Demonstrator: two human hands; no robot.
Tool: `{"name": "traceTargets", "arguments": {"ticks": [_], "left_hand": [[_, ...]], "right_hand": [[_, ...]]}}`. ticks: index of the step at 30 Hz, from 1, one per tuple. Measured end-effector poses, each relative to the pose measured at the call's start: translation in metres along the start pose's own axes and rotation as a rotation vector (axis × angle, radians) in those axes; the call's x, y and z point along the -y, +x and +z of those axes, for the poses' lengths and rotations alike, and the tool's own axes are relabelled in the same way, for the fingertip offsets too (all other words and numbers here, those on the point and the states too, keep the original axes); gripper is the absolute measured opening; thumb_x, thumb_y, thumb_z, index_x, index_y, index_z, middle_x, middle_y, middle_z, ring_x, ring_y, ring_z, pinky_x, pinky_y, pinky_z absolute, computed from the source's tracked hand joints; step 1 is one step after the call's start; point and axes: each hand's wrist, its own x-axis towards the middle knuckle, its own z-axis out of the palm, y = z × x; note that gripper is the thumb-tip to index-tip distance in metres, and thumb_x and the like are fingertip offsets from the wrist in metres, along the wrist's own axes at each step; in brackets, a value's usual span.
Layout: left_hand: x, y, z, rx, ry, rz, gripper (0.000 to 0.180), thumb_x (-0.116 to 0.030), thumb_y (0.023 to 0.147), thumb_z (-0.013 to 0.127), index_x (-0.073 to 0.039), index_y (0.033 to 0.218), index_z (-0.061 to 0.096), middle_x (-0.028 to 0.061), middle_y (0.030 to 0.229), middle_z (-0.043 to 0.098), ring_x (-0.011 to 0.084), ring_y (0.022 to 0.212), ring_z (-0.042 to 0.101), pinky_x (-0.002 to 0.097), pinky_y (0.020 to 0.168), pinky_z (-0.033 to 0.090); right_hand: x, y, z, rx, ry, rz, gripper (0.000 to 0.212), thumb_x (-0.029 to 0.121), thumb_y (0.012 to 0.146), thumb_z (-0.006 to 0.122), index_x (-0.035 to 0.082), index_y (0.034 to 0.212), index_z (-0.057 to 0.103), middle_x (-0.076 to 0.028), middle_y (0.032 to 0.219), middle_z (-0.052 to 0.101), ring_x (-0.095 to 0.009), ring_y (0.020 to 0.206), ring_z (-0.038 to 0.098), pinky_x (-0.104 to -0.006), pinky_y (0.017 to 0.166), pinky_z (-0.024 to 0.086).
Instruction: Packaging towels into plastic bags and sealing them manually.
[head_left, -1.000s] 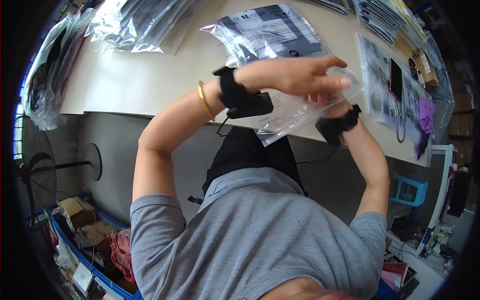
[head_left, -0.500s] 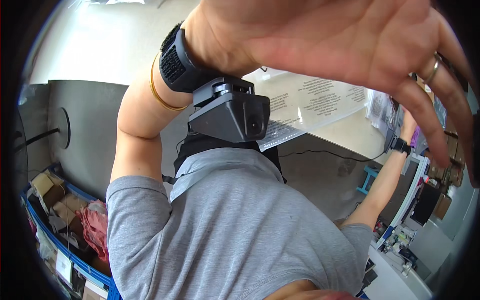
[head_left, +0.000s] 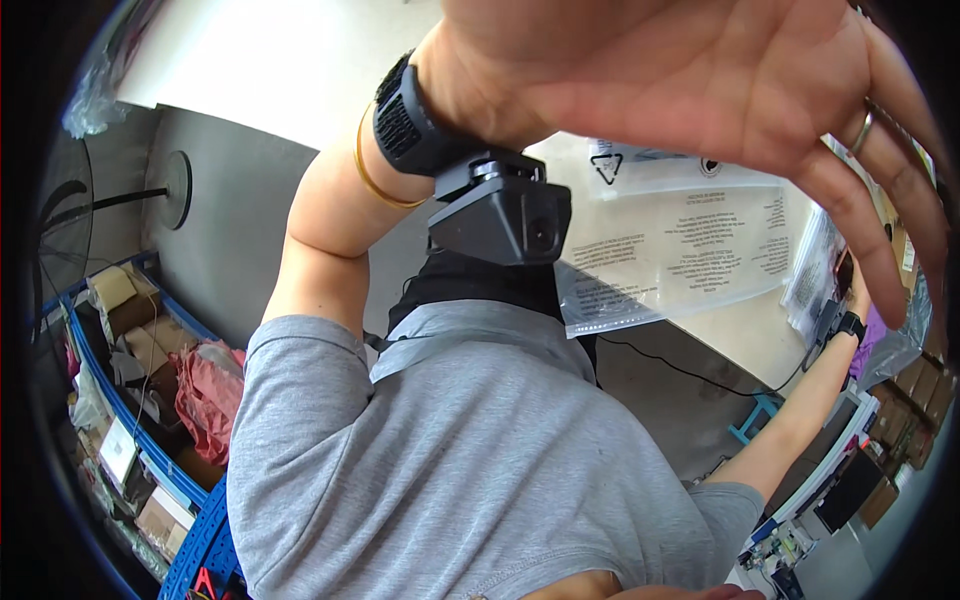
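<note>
My left hand [head_left: 690, 90] is raised very close to the head camera, palm showing and fingers stretched apart, holding nothing. A ring is on one finger, and a black strap with a small black camera [head_left: 515, 215] goes around that wrist. Below the hand, a clear printed plastic bag [head_left: 690, 255] lies flat on the white table, its lower edge hanging over the side. At the far right, my right hand [head_left: 858, 298] is beside a stack of clear plastic bags [head_left: 812, 275]. Its fingers are mostly hidden behind those of my left hand.
A blue-edged rack [head_left: 130, 430] with cardboard and a red bundle stands at the left, near a fan's round base [head_left: 178, 190]. A black cable [head_left: 690, 378] hangs under the table [head_left: 230, 60]. Brown boxes [head_left: 910, 400] and a small blue stool [head_left: 755, 415] are at the right.
The view has shifted, so my body, left wrist and the table appear further right. More of the printed bag shows. My left hand stays raised with fingers spread.
</note>
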Motion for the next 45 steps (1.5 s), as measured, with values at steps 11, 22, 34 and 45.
{"name": "traceTargets", "arguments": {"ticks": [11,22,34,45], "left_hand": [[-0.041,-0.019,0.017,-0.538,0.227,-0.275,0.036,-0.019,0.094,0.055,-0.007,0.128,0.05,0.0043,0.13,0.052,0.0151,0.116,0.051,0.0296,0.102,0.037],[0.052,0.095,0.133,0.757,2.183,-0.242,0.063,-0.028,0.087,0.062,-0.017,0.142,0.035,0.0191,0.148,0.027,0.0338,0.136,0.03,0.0578,0.103,0.033],[0.035,0.091,0.08,0.877,2.086,-0.375,0.067,0.007,0.084,0.045,-0.031,0.139,0.043,-0.0005,0.154,0.021,0.0257,0.142,0.018,0.0645,0.108,0.019],[0.026,0.111,0.046,0.737,2.115,-0.469,0.077,0.013,0.073,0.062,-0.033,0.133,0.05,-0.0038,0.152,0.023,0.022,0.143,0.014,0.0569,0.115,0.006]], "right_hand": [[0.015,-0.034,0.005,0.038,0.327,-0.23,0.032,0.031,0.086,0.062,0.004,0.103,0.066,-0.007,0.089,0.067,-0.012,0.075,0.062,-0.022,0.061,0.049],[-0.003,-0.028,-0.031,-0.234,-0.081,-0.187,0.075,0.06,0.073,0.066,-0.004,0.109,0.055,-0.014,0.092,0.059,-0.02,0.071,0.055,-0.026,0.063,0.044],[-0.006,-0.096,0.003,-0.464,-0.398,-0.104,0.114,0.066,0.063,0.069,-0.007,0.141,0.027,-0.028,0.132,0.045,-0.036,0.11,0.055,-0.0355,0.077,0.051],[-0.015,-0.18,-0.014,-0.538,-0.232,-0.225,0.098,0.06,0.07,0.069,-0.002,0.138,0.034,-0.02,0.11,0.055,-0.031,0.095,0.056,-0.0349,0.086,0.042]]}}
